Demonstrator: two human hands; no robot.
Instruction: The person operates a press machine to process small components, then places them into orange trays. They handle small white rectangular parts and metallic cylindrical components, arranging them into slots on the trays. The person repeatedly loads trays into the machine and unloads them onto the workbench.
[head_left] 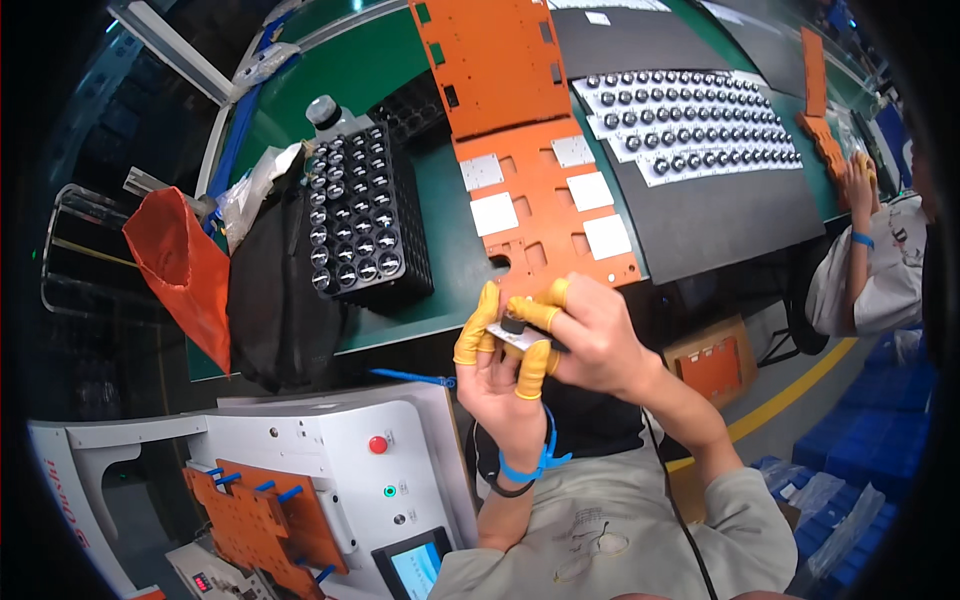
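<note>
Between my hands is a small white board (521,340) with a short black round part (512,324) standing on it. My left hand (500,405), palm up, grips the board by its edges with fingers in yellow finger cots. From the right, my right hand (605,345) reaches over, its cotted fingertips closed at the black part. Whether they turn or only steady it, I cannot tell. Just beyond both hands lies an orange fixture plate (535,215), with several white square boards (494,213) set in its pockets.
Left of the fixture stands a black tray (415,240) of shiny black cylinders. Rows of white strips with black round parts (690,135) lie on a dark mat (720,215) at right. A white machine (350,480) stands lower left. Another person's hand (860,185) works at far right.
</note>
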